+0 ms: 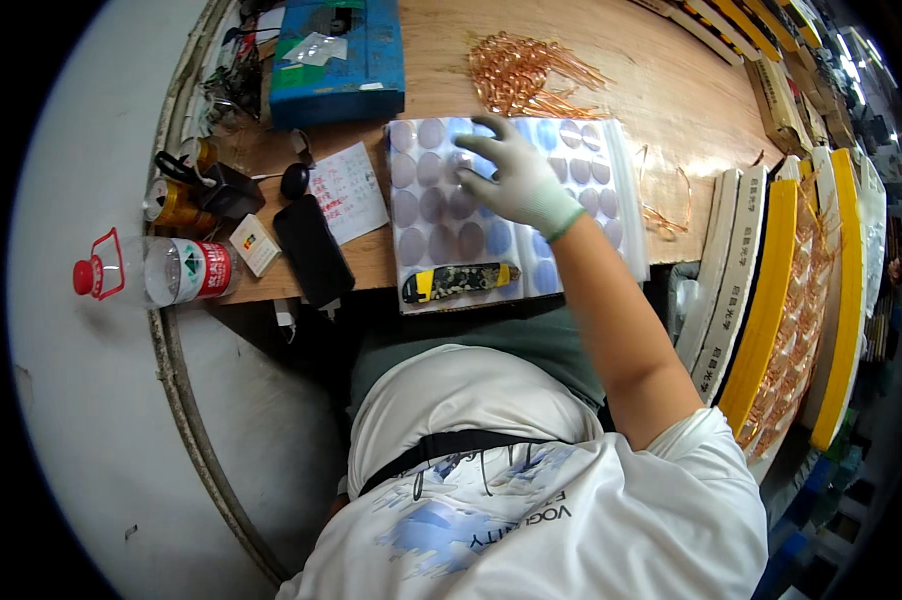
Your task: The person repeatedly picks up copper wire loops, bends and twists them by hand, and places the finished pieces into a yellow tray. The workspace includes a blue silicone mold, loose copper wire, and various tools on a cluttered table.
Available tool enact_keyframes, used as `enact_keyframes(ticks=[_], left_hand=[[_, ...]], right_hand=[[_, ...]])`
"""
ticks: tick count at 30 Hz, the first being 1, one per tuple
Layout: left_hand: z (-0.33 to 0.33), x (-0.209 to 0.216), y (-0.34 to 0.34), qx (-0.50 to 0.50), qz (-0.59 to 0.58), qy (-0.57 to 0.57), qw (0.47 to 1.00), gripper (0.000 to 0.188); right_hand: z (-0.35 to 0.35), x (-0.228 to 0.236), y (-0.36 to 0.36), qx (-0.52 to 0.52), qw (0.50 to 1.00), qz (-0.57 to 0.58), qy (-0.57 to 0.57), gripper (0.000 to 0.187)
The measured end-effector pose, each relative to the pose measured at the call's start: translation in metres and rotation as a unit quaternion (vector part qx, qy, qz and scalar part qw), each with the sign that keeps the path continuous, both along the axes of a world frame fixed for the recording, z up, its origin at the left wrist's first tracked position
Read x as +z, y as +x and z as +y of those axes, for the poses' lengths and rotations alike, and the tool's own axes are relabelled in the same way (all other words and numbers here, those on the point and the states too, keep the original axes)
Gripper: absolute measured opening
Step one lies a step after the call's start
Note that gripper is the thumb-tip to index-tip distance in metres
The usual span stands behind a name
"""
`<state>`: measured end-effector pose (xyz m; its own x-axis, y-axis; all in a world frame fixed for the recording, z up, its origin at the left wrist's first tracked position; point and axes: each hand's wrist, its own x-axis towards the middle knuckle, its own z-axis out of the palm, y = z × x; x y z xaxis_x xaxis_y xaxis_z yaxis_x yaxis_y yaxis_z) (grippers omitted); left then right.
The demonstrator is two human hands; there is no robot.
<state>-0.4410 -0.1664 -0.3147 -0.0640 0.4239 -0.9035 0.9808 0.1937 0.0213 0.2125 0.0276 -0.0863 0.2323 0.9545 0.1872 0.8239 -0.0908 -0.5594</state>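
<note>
My right hand (pixel 526 185), in a white glove with a green cuff, hovers over or touches a tray-like sheet (pixel 621 190) at the table's front edge. Its fingers are spread, a little smeared by motion, and nothing shows between them. Rows of round, thin lens-like discs (pixel 431 207), violet-grey and some blue, lie on the sheet. Along the sheet's near edge rests a flat, long tool (pixel 461 282) with a patterned middle and yellow-and-black ends, perhaps a utility knife. Beyond the sheet is a heap of copper-coloured wire pieces (pixel 521 75). My left hand is out of sight.
At left are a blue box (pixel 337 75), a handwritten paper (pixel 348 190), a black phone (pixel 313 248), a small white box (pixel 255 245), a black adapter (pixel 233 192), cans (pixel 166 203) and a plastic bottle (pixel 156 270). White and yellow trays (pixel 761 300) stand at right.
</note>
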Motion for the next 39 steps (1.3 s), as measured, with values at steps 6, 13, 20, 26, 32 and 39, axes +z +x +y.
enact_keyframes(ticks=[6,13,20,26,32,39], left_hand=[[0.004,0.035,0.009,0.022,-0.008,0.066,0.998,0.042],[0.126,0.164,0.143,-0.003,-0.066,0.302,0.951,0.036],[0.285,0.265,0.403,-0.198,-0.501,0.462,0.704,0.02],[0.39,0.219,0.676,-0.233,-0.263,0.363,0.863,0.057],[0.407,0.176,0.707,-0.156,-0.303,0.28,0.897,0.08],[0.397,0.219,0.659,0.167,-0.52,0.26,0.796,0.055]], right_hand=[[0.086,0.011,-0.029,-0.115,0.974,-0.044,-0.192,0.051],[0.086,-0.007,-0.024,-0.135,0.978,-0.028,-0.156,0.031],[-0.041,-0.002,-0.036,-0.034,0.993,0.108,0.043,0.015],[-0.155,0.023,-0.032,-0.109,0.972,0.202,0.037,0.015],[-0.182,0.03,0.0,-0.142,0.968,0.195,0.068,0.017],[-0.137,0.056,0.009,-0.124,0.957,0.237,0.107,0.017]])
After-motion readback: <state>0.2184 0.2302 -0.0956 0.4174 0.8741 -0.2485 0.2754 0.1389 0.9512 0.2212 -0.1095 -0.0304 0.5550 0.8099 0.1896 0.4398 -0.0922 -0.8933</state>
